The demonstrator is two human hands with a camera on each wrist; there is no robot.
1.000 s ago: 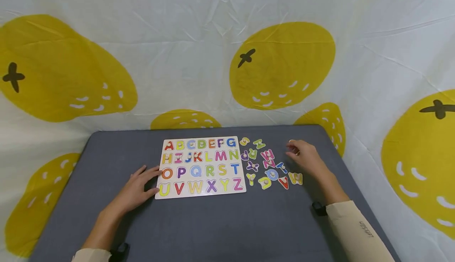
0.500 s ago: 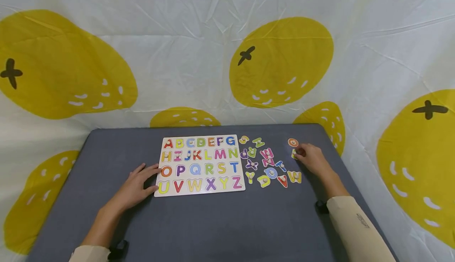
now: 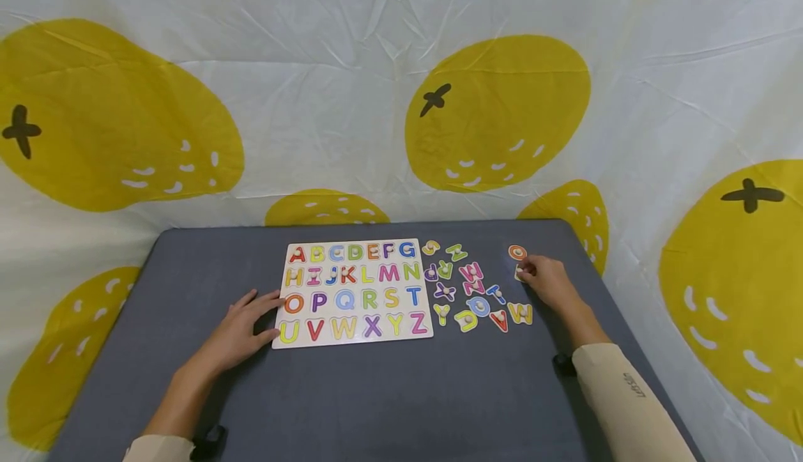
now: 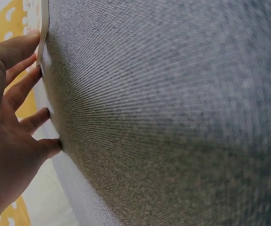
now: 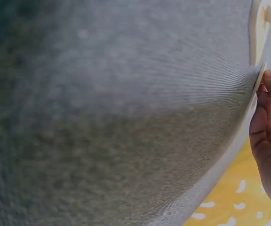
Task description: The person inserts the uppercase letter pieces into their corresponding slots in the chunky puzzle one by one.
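A white alphabet puzzle board [image 3: 357, 317] lies on the grey table in the head view. Fingers of my left hand [image 3: 237, 328] are spread and fairly straight; the fingertips and thumb touch the board's left edge, also seen in the left wrist view. To the right of the loose letters, my right hand [image 3: 549, 282] pinches a small letter puzzle piece [image 3: 518, 273] between thumb and fingers. This piece is mostly covered, so its letter cannot be read. In the right wrist view its thin pale edge [image 5: 259, 77] sits close to the cloth. Just beyond it lies an orange letter O [image 3: 517, 252].
Several loose knobbed letters are scattered right of the board, among them a blue Q [image 3: 479, 306], a red V [image 3: 498, 320] and a yellow W [image 3: 520, 313]. A white curtain [image 3: 326, 127] with yellow fruit prints stands behind the table [image 3: 389, 406].
My right hand has come from beside the orange O down to the small piece below it, uncovering the O, and pinches that piece. The left hand stays at the board's edge.
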